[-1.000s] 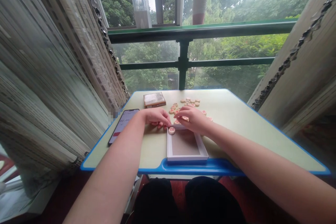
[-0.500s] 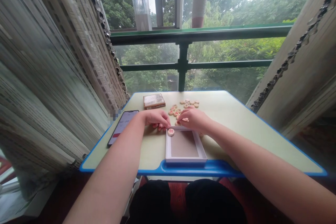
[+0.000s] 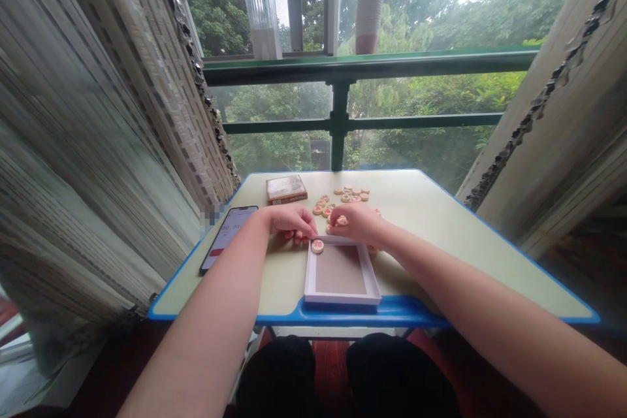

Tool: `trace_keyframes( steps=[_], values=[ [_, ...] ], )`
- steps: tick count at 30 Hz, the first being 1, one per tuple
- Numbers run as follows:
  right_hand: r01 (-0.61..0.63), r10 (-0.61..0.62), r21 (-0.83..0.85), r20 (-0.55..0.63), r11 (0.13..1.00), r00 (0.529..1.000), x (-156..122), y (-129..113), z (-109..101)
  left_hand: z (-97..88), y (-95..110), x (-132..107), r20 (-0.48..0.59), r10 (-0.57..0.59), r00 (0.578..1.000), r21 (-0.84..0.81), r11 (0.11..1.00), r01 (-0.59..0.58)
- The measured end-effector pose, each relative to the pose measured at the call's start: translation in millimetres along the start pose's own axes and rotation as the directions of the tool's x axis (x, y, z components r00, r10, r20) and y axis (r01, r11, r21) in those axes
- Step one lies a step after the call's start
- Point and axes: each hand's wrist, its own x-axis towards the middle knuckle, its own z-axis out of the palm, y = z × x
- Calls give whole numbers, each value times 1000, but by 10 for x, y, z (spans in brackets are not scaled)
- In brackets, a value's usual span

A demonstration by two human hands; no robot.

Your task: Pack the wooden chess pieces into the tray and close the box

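A shallow white open box (image 3: 308, 281) with a brown inside lies at the table's near edge. One round wooden xiangqi piece (image 3: 317, 246) with a red character rests in its far left corner. My left hand (image 3: 295, 222) has curled fingers, with the thumb and index finger pinched at that corner of the box. Beyond the box's far wall, my right hand (image 3: 353, 221) reaches down with bent fingers onto a xiangqi piece (image 3: 328, 230), mostly hidden beneath the fingertips. Several more xiangqi pieces (image 3: 327, 211) lie loose just past this hand.
At the back, another group of pieces (image 3: 356, 198) is scattered on the table (image 3: 441, 241). A flat printed box (image 3: 287, 189) sits at the back left. A phone (image 3: 228, 238) showing a timer lies by the left edge. Curtains (image 3: 122, 111) hang on both sides.
My right hand's fingers have shifted slightly over the pieces and its fingertips have drawn closer together. My left hand stays at the box corner, and the piece in the box has not moved within it.
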Motion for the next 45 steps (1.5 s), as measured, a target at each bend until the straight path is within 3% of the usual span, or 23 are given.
trace_keyframes(
  steps=[7, 9, 13, 17, 21, 25, 28, 33, 45],
  values=[
    [100, -105, 77, 71, 992, 992, 1, 52, -9, 4, 14, -8, 11, -6, 1000, -2, 1000, 6],
    [82, -87, 77, 65, 994, 994, -1, 46, -14, 3, 11, -10, 12, -5, 1000, -6, 1000, 5],
    [40, -35, 111, -45, 993, 998, -21, 2, -70, -3, -2, -7, 10, 1, 1000, -18, 1000, -1],
    [132, -106, 206, -135, 970, 985, -78, -89, -143, -18, -21, 7, 22, 8, 1000, -32, 999, -7],
    [236, -235, 223, -34, 946, 971, -144, -189, -126, -34, -30, 5, 48, 37, 998, -41, 999, -35],
    [210, -223, 213, 36, 954, 974, -166, -255, -63, -43, -30, -9, 59, 51, 997, -59, 997, -48],
    [218, -230, 214, 33, 952, 973, -157, -260, -38, -45, -33, -9, 65, 31, 997, -80, 996, -26],
    [388, -401, 258, -1, 885, 916, -141, -212, -20, -40, -25, -17, 55, 14, 998, -95, 995, -9],
    [381, -388, 230, -17, 895, 922, -159, -212, -23, -37, -30, -17, 41, 14, 999, -76, 997, -10]
  ],
)
